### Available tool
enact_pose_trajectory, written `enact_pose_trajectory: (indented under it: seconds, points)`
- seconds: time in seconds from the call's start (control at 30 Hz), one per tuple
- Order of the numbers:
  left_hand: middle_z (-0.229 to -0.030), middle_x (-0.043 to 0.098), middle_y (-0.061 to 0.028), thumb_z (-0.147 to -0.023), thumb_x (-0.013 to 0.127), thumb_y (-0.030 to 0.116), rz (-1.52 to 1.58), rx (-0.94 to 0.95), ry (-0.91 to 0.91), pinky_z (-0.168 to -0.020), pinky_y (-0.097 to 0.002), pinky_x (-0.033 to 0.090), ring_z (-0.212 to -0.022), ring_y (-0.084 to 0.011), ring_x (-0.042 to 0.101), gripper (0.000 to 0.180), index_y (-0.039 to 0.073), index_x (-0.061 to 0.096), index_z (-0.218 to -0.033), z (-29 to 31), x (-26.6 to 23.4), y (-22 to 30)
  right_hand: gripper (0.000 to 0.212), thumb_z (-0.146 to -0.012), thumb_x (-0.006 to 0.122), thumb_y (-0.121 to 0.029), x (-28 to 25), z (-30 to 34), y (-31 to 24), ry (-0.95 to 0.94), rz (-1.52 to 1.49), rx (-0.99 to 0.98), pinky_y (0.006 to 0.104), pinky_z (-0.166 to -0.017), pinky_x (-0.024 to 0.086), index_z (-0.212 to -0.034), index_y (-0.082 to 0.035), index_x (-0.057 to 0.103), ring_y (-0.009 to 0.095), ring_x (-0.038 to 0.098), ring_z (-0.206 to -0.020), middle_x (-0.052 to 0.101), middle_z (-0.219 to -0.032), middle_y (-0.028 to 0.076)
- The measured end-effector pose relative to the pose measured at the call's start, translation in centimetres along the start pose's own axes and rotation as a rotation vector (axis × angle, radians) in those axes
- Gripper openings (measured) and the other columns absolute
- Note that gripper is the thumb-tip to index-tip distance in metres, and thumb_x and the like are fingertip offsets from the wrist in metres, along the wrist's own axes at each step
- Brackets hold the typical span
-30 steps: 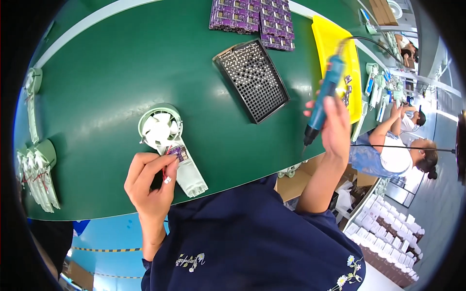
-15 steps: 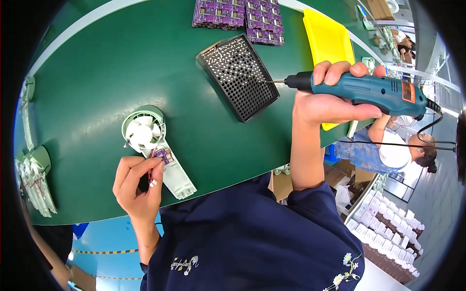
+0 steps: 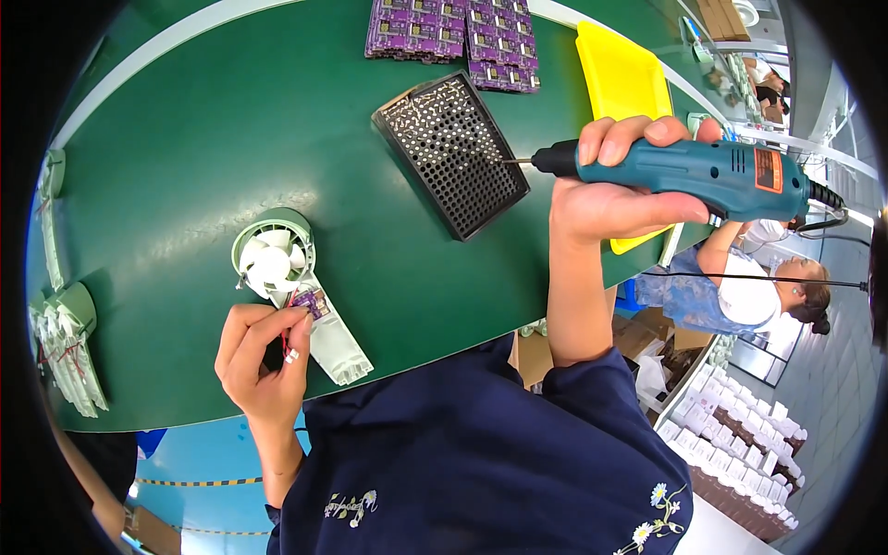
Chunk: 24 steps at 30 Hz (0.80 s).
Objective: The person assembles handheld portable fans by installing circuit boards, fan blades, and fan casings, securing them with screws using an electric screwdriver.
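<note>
Fan point(image 3: 272, 265) lies eleven-to-five o'clock, nearer my left hand point(image 3: 262, 356), pinching a circuit board point(image 3: 315, 303); my right hand point(image 3: 606, 203) grips the screwdriver point(image 3: 683, 172).

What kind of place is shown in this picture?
Probably a small-fan assembly workshop: a corded screwdriver in the right hand, stacked purple circuit boards and an open fan housing.
</note>
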<state>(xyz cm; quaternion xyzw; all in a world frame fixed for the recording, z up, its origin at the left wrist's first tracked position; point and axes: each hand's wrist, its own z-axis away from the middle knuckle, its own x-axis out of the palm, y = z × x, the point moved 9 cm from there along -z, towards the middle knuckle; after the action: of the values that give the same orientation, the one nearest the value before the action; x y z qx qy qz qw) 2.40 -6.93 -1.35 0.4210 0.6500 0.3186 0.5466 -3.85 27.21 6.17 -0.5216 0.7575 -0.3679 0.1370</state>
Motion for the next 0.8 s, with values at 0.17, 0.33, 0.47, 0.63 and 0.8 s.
enact_pose_trajectory:
  seconds: [0.17,0.33,0.47,0.63,0.8]
  points:
    - [-0.079,0.06,-0.0061,-0.071,0.079,-0.008,0.008,-0.017,0.0,-0.057,-0.0252,0.043,-0.065,-0.0145,0.056,0.019,-0.001,0.071,-0.087,0.1,0.0,-0.1,0.081,-0.09,0.042,-0.078,0.5,0.4,-0.7,-0.005,-0.062,-0.056,0.0272,-0.043,0.044,-0.14,-0.013,0.037,0.013,0.053,-0.057,0.059,-0.1,0.002]
    - [-0.08,0.061,-0.0066,-0.071,0.08,-0.007,0.007,-0.016,-0.002,-0.058,-0.0262,0.044,-0.066,-0.016,0.056,0.019,-0.001,0.071,-0.088,0.1,-0.4,-0.1,0.074,-0.093,0.044,-0.073,0.7,-0.3,-3.3,0.033,-0.24,-0.106,0.0262,-0.042,0.043,-0.138,-0.014,0.041,0.014,0.054,-0.058,0.061,-0.103,0.003]
    - [-0.083,0.062,-0.0076,-0.072,0.078,-0.007,0.04,-0.005,-0.062,-0.059,-0.0271,0.047,-0.068,-0.0169,0.059,0.021,0.0,0.072,-0.091,-0.3,0.0,-0.1,0.058,-0.095,0.059,-0.053,3.9,0.1,-7.6,-0.09,-0.451,-0.003,0.0271,-0.05,0.046,-0.133,-0.01,0.047,0.012,0.054,-0.064,0.06,-0.105,0.001]
    - [-0.083,0.062,-0.0061,-0.073,0.078,-0.008,0.111,-0.015,-0.076,-0.06,-0.0285,0.049,-0.069,-0.0186,0.06,0.022,0.002,0.073,-0.092,-0.3,0.4,-0.3,0.067,-0.09,0.07,-0.042,10.6,5.9,-9.6,-0.224,-0.7,0.036,0.0279,-0.045,0.045,-0.138,-0.004,0.043,0.012,0.053,-0.063,0.055,-0.104,0.003]
    - [-0.083,0.062,-0.0069,-0.071,0.078,-0.009,0.131,-0.001,-0.036,-0.06,-0.0301,0.05,-0.07,-0.0194,0.062,0.025,0.001,0.072,-0.093,0.0,0.0,-0.5,0.077,-0.094,0.064,-0.049,13.8,8.8,-9.9,-0.398,-0.716,-0.006,0.0287,-0.045,0.046,-0.148,-0.003,0.033,0.016,0.055,-0.065,0.053,-0.108,0.007]
